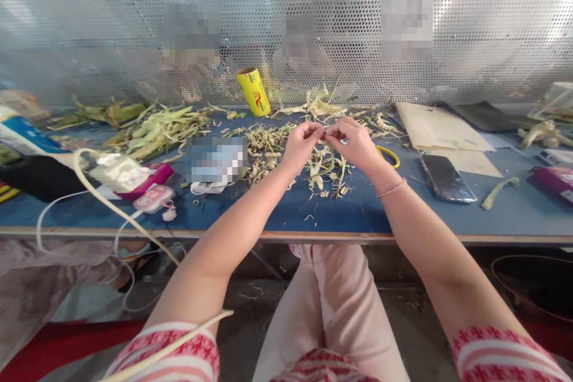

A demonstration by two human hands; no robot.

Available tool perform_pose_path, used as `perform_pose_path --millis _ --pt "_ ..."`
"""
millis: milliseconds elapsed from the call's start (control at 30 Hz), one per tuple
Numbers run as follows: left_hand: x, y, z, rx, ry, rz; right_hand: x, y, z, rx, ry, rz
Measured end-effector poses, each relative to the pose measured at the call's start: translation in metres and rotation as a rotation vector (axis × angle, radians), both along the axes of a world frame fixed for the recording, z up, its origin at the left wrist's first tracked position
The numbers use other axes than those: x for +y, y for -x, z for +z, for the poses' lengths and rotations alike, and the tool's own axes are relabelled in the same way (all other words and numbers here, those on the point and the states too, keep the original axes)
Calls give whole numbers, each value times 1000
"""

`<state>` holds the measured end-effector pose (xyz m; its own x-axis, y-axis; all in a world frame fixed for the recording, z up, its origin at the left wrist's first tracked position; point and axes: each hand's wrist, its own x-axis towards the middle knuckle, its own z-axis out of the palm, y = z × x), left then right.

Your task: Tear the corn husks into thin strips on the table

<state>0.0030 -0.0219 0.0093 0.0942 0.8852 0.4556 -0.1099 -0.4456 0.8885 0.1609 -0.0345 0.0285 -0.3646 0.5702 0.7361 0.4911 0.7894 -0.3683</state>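
Observation:
My left hand (pixel 304 140) and my right hand (pixel 351 138) meet over the middle of the table, fingertips pinched together. Whatever lies between the fingertips is too small to make out. Below and around them spread dried, pale green plant scraps (pixel 264 149), curled and broken into small bits. More peeled, leafy pieces (pixel 320 104) lie just behind the hands. A yellow loop (pixel 389 156), like a handle, shows beside my right wrist; the rest of it is hidden.
On the blue table (pixel 286 215) are a yellow tube (pixel 253 92), a heap of pale stalks (pixel 156 128), a phone (pixel 447 178), cardboard sheets (pixel 443 125), and a purple box (pixel 154 179) with cables at left. A perforated metal panel (pixel 349 18) stands behind.

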Motion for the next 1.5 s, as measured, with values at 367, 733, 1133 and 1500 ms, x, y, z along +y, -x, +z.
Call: perform_pose_path --millis 367,733,1133,1500 --pt "-3 -3 2 -101 163 -95 1 -5 -1 -160 -150 -43" --pt "2 5 7 -181 193 -80 0 -6 0 -92 -106 -12" --pt "6 8 6 -10 27 -2 3 -4 -3 116 60 -11" --pt "2 6 7 56 -32 41 0 -4 0 133 134 25"
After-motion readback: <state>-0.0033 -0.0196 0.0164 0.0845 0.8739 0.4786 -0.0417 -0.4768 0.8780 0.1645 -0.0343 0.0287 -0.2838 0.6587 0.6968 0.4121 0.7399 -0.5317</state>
